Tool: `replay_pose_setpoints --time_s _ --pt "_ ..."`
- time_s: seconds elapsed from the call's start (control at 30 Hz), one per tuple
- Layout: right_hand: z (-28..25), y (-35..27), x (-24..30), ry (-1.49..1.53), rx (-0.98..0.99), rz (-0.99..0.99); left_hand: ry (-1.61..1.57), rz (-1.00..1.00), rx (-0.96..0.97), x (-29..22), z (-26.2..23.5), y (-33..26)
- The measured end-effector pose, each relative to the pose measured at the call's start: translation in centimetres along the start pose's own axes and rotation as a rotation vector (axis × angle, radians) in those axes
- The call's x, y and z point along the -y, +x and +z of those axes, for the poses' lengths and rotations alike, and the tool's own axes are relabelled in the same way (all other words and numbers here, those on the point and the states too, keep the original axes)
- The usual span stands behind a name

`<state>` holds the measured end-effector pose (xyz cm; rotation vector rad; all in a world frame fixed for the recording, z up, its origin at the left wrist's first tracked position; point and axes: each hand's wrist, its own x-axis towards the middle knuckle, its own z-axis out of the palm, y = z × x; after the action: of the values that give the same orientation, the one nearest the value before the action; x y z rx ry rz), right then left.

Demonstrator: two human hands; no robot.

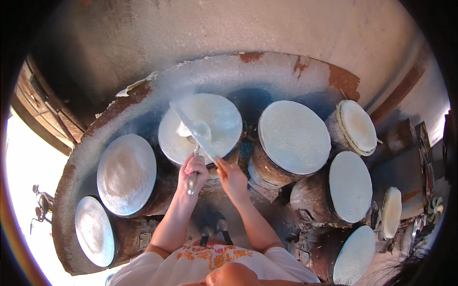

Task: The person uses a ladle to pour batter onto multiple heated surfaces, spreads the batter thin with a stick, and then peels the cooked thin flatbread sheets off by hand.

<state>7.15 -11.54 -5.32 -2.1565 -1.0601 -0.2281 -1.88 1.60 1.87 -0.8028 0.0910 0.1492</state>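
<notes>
My left hand (pixel 194 168) is closed round the metal handle of a ladle (pixel 192 182). The ladle's bowl hangs over the middle of a round griddle (pixel 230 114) coated with a pale layer. In my right hand (pixel 232 181) is a long, flat, pale spatula (pixel 203 144), gripped at its near end. The blade slants up and to the left, crossing in front of the ladle's bowl and partly hiding it. From this view I cannot tell whether the blade touches the bowl.
More whitish round griddles on barrel stoves curve around me, including a left griddle (pixel 127 174) and a right griddle (pixel 295 137). A round, pale stack (pixel 359 126) sits at the far right. Behind the stoves runs a curved, rust-patched wall (pixel 210 71). Haze hangs over the griddles.
</notes>
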Motion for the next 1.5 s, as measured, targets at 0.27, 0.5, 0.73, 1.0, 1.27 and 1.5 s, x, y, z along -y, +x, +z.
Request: replay_pose_setpoints --time_s 0.27,0.5,0.73,1.0,1.27,1.5 --pt "5.6 -2.8 -4.8 0.313 -0.004 0.131 0.355 0.022 0.265 1.2 7.3 -10.8" --pt "5.0 -6.7 -1.6 0.398 0.19 0.234 0.424 0.094 0.115 -10.6 9.5 -17.0" --pt "12.4 -5.5 13.4 0.95 0.445 0.564 0.585 0.201 0.054 -18.2 6.9 -18.4" --pt "17.5 -7.2 15.6 0.44 0.119 0.17 1.335 0.517 -0.262 -18.8 8.0 -18.0" --pt "14.3 -3.3 19.1 0.193 0.173 -0.117 1.712 0.82 -0.426 -22.9 11.0 -20.7" --pt "17.3 -2.4 21.2 0.143 0.213 -0.19 2.022 1.004 -0.732 -24.6 11.4 -22.0"
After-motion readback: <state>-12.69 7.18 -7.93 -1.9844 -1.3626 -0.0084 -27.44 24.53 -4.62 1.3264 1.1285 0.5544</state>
